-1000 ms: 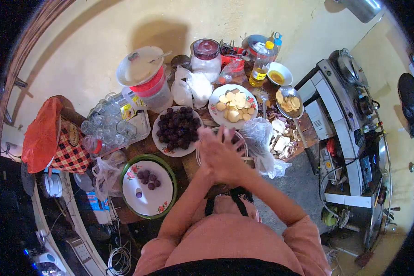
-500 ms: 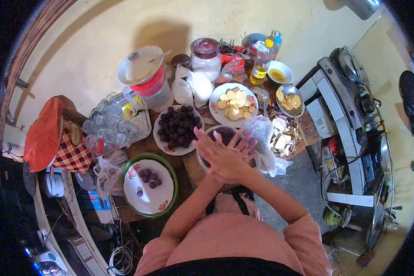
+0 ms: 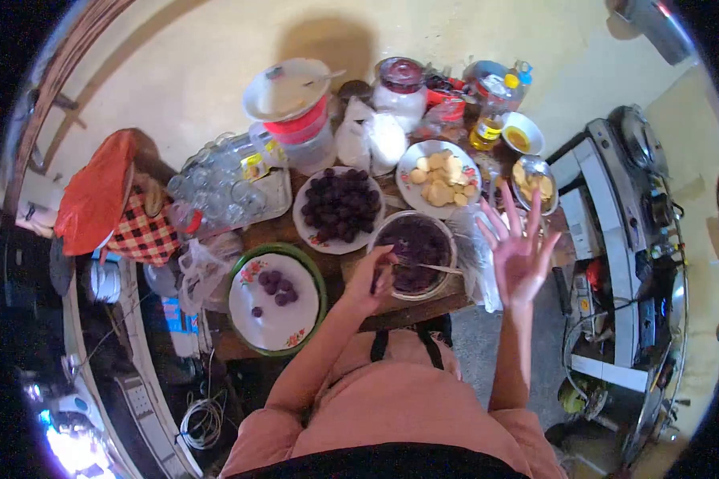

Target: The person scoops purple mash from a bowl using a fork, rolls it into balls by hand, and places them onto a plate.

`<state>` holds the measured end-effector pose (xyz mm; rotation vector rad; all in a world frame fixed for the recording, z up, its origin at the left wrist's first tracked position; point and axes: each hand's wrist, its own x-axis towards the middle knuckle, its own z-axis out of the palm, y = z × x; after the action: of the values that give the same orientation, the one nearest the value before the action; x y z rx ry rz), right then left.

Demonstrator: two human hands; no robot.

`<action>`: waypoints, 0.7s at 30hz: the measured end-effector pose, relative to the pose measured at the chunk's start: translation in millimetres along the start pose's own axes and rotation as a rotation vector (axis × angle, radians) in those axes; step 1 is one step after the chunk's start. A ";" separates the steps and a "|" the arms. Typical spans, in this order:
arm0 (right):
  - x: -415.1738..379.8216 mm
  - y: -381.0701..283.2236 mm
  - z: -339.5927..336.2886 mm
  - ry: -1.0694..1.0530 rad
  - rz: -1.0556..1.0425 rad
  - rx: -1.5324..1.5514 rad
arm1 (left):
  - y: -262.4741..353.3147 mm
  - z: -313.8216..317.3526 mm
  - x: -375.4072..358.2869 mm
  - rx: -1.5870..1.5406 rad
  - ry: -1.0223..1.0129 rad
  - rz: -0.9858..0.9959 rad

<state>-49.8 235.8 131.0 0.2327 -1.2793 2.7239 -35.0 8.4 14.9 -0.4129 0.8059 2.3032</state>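
1. Right hand is up in the air, fingers spread wide, palm showing, nothing in it. It's over by a crinkly clear plastic bag.
2. Left hand is at the near-left rim of the bowl, fingers curled in. Can't tell if it's pinching anything, sorry, the fingertips are too blurry.
3. The bowl itself is round with a pale rim, sitting between the 2 hands near the front edge of the wooden tabletop. Inside is a dark purple mash, kinda lumpy, with a thin pale utensil leaning across the right side of the rim.
4. Just left of that: a round white plate piled with bumpy, dark purple balls.
5. Front left, a floral white plate sits within a green rim. It has a little cluster of purple balls plus 1 off by itself.
6. Behind the bowl, another floral plate with flat, pale yellow slices.
7. Farther back: a chunky jar with a shiny dark red lid, and clear glass jars bunched up on the left.
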 end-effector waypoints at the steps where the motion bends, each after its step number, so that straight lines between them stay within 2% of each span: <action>1: -4.3 1.1 -7.9 -0.002 0.050 -0.019 | 7.5 -8.1 -16.1 0.211 0.132 0.038; 3: -10.6 6.1 -18.3 0.021 0.111 -0.031 | 24.8 -19.6 -54.8 0.635 0.390 0.093; 5: -12.6 12.5 -25.5 -0.012 0.142 -0.089 | 29.3 -30.6 -94.6 0.976 0.530 0.172; 7: -16.1 21.9 -26.1 -0.007 0.162 -0.226 | 25.8 -71.2 -126.1 1.514 0.688 0.306; 10: -18.2 38.2 -29.1 -0.077 0.229 -0.317 | 17.0 -133.6 -151.4 1.771 0.867 0.202; 13: -20.1 44.9 -23.9 -0.073 0.312 -0.398 | 12.4 -153.8 -166.5 1.768 0.951 0.076; 19: -21.3 38.7 -21.2 -0.064 0.372 -0.441 | 18.0 -147.8 -166.8 1.797 0.933 0.206; 21: -23.2 29.1 -19.7 -0.034 0.395 -0.495 | 19.8 -141.5 -165.1 1.770 0.972 0.054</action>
<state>-33.9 231.5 92.3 -0.0296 -2.1476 2.5727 83.9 -173.6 -5.1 -0.5546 2.7449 0.5258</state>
